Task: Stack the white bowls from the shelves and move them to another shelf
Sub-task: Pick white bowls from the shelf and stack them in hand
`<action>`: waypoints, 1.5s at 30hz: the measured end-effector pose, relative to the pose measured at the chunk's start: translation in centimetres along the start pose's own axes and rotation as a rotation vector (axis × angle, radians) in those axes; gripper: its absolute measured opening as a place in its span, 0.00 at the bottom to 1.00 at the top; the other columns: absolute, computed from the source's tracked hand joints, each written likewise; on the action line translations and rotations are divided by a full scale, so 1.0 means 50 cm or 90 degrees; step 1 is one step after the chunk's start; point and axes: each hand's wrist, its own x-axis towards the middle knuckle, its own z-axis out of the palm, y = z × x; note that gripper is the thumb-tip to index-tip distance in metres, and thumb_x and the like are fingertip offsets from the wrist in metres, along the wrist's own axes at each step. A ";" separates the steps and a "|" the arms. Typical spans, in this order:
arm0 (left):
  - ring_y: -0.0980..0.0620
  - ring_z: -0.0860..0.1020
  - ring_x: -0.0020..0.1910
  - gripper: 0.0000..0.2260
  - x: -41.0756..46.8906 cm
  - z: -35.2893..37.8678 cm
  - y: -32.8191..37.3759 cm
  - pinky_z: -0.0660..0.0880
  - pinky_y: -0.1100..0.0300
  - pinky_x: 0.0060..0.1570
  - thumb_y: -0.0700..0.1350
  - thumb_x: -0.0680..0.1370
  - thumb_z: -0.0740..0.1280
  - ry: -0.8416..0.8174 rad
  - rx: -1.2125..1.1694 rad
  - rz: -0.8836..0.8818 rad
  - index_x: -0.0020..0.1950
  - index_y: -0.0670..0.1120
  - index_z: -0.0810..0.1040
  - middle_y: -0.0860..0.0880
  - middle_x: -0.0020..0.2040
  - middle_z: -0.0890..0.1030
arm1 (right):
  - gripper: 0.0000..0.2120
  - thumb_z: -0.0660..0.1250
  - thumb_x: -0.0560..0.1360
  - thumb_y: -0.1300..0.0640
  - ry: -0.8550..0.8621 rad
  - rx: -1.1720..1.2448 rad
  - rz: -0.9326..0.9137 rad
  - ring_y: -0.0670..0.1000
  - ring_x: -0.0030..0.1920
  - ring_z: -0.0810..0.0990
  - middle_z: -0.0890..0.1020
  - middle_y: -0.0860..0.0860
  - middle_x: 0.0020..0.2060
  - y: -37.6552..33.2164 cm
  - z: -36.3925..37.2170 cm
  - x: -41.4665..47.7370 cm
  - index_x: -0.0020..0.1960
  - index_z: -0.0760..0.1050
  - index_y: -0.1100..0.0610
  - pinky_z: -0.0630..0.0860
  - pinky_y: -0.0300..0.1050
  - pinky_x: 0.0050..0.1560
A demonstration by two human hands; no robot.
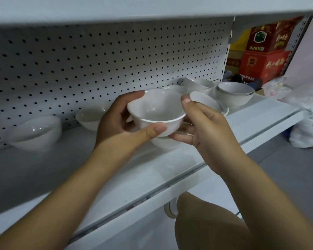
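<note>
Both hands hold one white bowl upright just above the white shelf. My left hand grips its left wall, thumb across the front. My right hand grips its right rim, fingers under the base. Right beneath it, another white bowl sits on the shelf, mostly hidden. More white bowls stand along the back: one at far left, one behind my left hand, a tilted one by my right thumb, a stack behind it, and a nested pair at right.
A white pegboard backs the shelf, and another shelf hangs close overhead. Red cartons are stacked beyond the right end. White plastic bags lie on the floor at right. My knee is below the shelf edge.
</note>
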 end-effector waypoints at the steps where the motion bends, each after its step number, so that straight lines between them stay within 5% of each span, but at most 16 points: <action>1: 0.58 0.82 0.59 0.29 -0.007 -0.012 0.004 0.78 0.66 0.53 0.56 0.60 0.80 0.015 0.010 -0.002 0.60 0.60 0.78 0.57 0.59 0.83 | 0.22 0.67 0.77 0.43 -0.021 -0.015 -0.003 0.58 0.53 0.87 0.87 0.59 0.52 0.003 0.006 -0.003 0.58 0.82 0.61 0.84 0.55 0.54; 5: 0.65 0.82 0.52 0.24 -0.042 -0.065 0.001 0.76 0.72 0.49 0.56 0.62 0.77 0.074 0.032 0.008 0.56 0.56 0.79 0.59 0.53 0.84 | 0.15 0.66 0.81 0.49 0.015 -0.088 -0.068 0.54 0.51 0.87 0.87 0.58 0.49 0.015 0.026 0.001 0.52 0.84 0.61 0.85 0.49 0.52; 9: 0.66 0.81 0.50 0.21 -0.073 -0.081 -0.034 0.76 0.70 0.49 0.55 0.62 0.76 0.093 0.033 -0.022 0.52 0.53 0.77 0.64 0.49 0.84 | 0.07 0.69 0.81 0.52 0.153 -0.333 -0.212 0.41 0.47 0.84 0.86 0.43 0.43 0.031 -0.011 0.031 0.51 0.83 0.55 0.78 0.35 0.51; 15: 0.58 0.81 0.52 0.21 -0.070 -0.081 -0.065 0.77 0.63 0.52 0.55 0.62 0.77 0.053 -0.011 -0.054 0.50 0.52 0.76 0.55 0.52 0.82 | 0.20 0.71 0.79 0.45 0.284 -0.608 -0.148 0.52 0.63 0.79 0.82 0.51 0.61 0.047 -0.066 0.113 0.64 0.80 0.57 0.74 0.45 0.65; 19: 0.55 0.82 0.54 0.21 -0.076 -0.096 -0.069 0.77 0.60 0.53 0.55 0.60 0.79 0.015 -0.006 -0.081 0.49 0.55 0.76 0.56 0.53 0.84 | 0.20 0.71 0.77 0.41 0.308 -0.646 -0.105 0.55 0.50 0.83 0.86 0.53 0.49 0.055 -0.071 0.153 0.58 0.82 0.57 0.79 0.49 0.56; 23: 0.52 0.83 0.57 0.21 -0.074 -0.105 -0.067 0.79 0.52 0.57 0.54 0.60 0.80 -0.006 -0.017 -0.116 0.48 0.55 0.76 0.56 0.54 0.85 | 0.14 0.72 0.77 0.46 0.335 -0.679 -0.081 0.57 0.36 0.76 0.80 0.54 0.33 0.064 -0.065 0.161 0.41 0.81 0.58 0.79 0.53 0.43; 28: 0.49 0.83 0.59 0.22 -0.079 -0.112 -0.065 0.79 0.48 0.59 0.54 0.58 0.81 -0.008 -0.020 -0.129 0.47 0.56 0.76 0.53 0.56 0.85 | 0.04 0.73 0.75 0.55 0.377 -0.625 -0.072 0.55 0.42 0.80 0.85 0.52 0.39 0.067 -0.050 0.148 0.45 0.86 0.55 0.79 0.50 0.49; 33: 0.52 0.83 0.55 0.22 -0.077 -0.113 -0.058 0.79 0.54 0.54 0.57 0.57 0.80 -0.012 -0.011 -0.142 0.46 0.57 0.77 0.55 0.51 0.85 | 0.14 0.68 0.77 0.66 0.381 -0.580 -0.090 0.47 0.54 0.81 0.87 0.49 0.52 0.052 -0.042 0.126 0.58 0.85 0.54 0.72 0.35 0.56; 38: 0.56 0.83 0.53 0.23 -0.081 -0.122 -0.057 0.78 0.62 0.49 0.58 0.57 0.81 -0.064 0.020 -0.146 0.44 0.55 0.75 0.54 0.53 0.85 | 0.11 0.71 0.79 0.61 0.393 -0.529 -0.239 0.45 0.55 0.80 0.86 0.51 0.55 0.057 -0.044 0.092 0.61 0.84 0.58 0.66 0.20 0.53; 43: 0.52 0.82 0.60 0.25 -0.090 -0.129 -0.058 0.78 0.58 0.55 0.55 0.58 0.82 -0.159 0.008 -0.155 0.46 0.52 0.73 0.54 0.60 0.84 | 0.08 0.74 0.76 0.58 0.344 -0.638 -0.513 0.51 0.44 0.83 0.87 0.55 0.46 0.081 -0.062 0.055 0.52 0.86 0.61 0.78 0.38 0.50; 45: 0.53 0.82 0.60 0.26 -0.090 -0.131 -0.058 0.79 0.59 0.56 0.54 0.58 0.82 -0.173 0.008 -0.163 0.48 0.50 0.72 0.55 0.60 0.84 | 0.08 0.74 0.76 0.58 0.311 -0.668 -0.575 0.50 0.40 0.81 0.86 0.52 0.41 0.079 -0.062 0.041 0.51 0.86 0.61 0.76 0.37 0.46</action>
